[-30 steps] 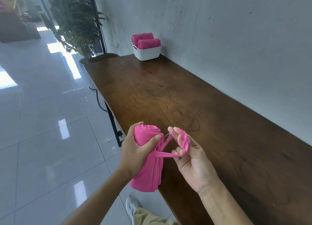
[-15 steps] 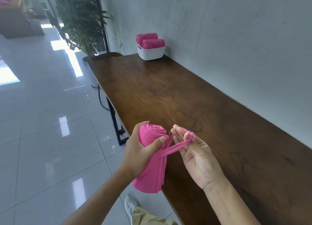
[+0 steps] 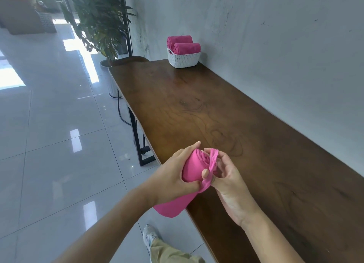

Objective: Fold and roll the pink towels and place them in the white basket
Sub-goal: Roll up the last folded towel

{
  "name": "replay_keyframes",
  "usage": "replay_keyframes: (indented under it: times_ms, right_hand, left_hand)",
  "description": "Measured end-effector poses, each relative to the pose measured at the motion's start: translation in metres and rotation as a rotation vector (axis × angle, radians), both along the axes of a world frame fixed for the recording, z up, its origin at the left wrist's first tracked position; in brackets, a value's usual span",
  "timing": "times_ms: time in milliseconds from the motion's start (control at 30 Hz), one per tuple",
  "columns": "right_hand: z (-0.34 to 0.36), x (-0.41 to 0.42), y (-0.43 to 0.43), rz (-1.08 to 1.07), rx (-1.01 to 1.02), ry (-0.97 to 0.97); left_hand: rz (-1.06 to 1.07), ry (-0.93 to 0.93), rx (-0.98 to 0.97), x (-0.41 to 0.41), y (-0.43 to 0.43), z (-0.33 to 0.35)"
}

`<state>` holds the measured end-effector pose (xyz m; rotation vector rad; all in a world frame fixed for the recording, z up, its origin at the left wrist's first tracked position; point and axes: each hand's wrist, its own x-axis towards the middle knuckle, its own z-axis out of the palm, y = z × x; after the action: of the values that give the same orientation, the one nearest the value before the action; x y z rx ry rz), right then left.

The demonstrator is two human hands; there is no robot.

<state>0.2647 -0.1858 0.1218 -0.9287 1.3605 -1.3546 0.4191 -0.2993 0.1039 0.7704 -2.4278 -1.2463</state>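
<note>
So your left hand (image 3: 173,176) is wrapped round the rolled pink towel (image 3: 194,168), fingers (image 3: 189,149) curled over the top, thumb pressing the front. Your right hand (image 3: 228,176) pinches the towel's loose strip (image 3: 213,156) in its fingers (image 3: 224,157), right beside the roll's top. The roll is held at the left edge of the worktop (image 3: 236,124), its bottom hanging out over the floor (image 3: 59,144). The white basket (image 3: 184,59) sits at the far end against the wall, two rolled towels (image 3: 187,46) in it.
</note>
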Motion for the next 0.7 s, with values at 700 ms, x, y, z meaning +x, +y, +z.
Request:
replay_keyframes:
  times_ms: [700]
  right_hand:
    - [-0.011,-0.012,-0.118,-0.096,0.107,-0.067]
  left_hand:
    - [0.071,-0.043,0.005,0.041,-0.115,-0.030]
